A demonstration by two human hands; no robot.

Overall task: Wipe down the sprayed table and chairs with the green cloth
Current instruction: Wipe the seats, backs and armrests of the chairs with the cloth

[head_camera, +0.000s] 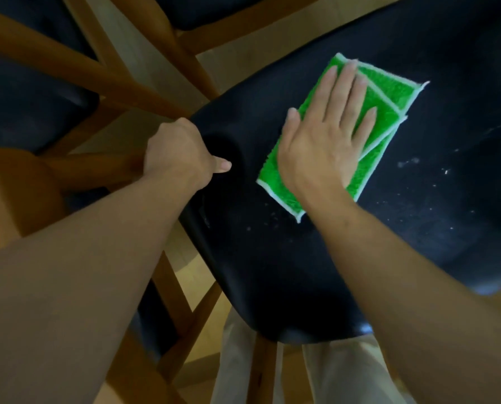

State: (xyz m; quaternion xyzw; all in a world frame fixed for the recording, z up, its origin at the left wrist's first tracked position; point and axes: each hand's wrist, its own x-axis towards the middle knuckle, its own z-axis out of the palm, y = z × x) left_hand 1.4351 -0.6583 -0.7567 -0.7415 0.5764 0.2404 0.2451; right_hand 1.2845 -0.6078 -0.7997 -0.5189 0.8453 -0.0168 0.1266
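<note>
Both hands are on the black chair seat (pixel 345 243). My right hand (pixel 328 135) lies flat with straight fingers, pressing the green cloth (pixel 383 94) down onto the seat. My left hand (pixel 179 154) is curled over the seat's left edge, gripping it, thumb stretched across the top next to a round dip in the surface.

The folded cloth sits on the upper middle of the seat, mostly under my palm. Its long axis runs on a diagonal, from the corner nearest me at lower left up toward the far right, and my fingers point roughly the same way. Folded layers show offset at the far end.

White droplets and specks (pixel 412 163) lie on the seat to the right of the cloth and a few just below it, so I judge that part not yet wiped.

What could go wrong: with only a flat palm on it, the cloth could bunch or unfold along those loose layers during a stroke and skip over the wet patches. If my left grip loosens, the chair could shift on its wooden legs (pixel 185 313) under the push.

Other dark-seated wooden chairs (pixel 33 112) stand close on the left.
</note>
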